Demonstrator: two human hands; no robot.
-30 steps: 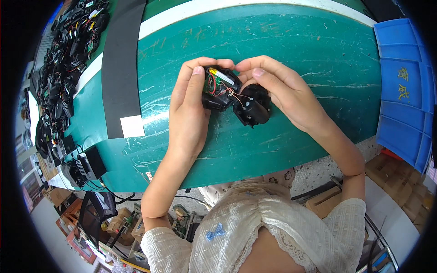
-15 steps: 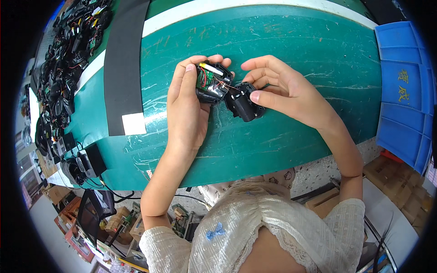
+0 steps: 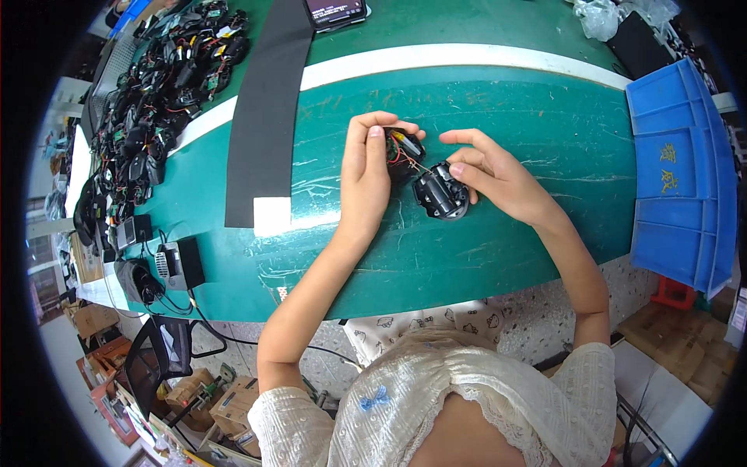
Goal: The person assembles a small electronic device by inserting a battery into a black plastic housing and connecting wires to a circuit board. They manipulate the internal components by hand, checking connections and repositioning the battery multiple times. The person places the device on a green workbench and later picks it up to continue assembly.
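Before me are two halves of an opened black electronic device, joined by thin wires. My left hand is closed around one half, a black plastic shell with red wires and a yellow-and-silver part inside; its lower portion sits in shadow. In my right hand, thumb and fingers grip the other half, a black housing with a rounded cylinder along its middle. This piece is tilted, with its inner side upward. Both halves are held above the green tabletop, close together but apart.
A heap of similar black devices with wires lies at the far left, beyond a black mat strip with a white square. A black box-shaped unit stands at the near left. The blue crate is at right; a phone lies at the back.
The whole view has shifted, bringing the phone into sight. The right-hand half has turned and sits lower beside the left one. The left-hand half is tilted, showing less of its green board.
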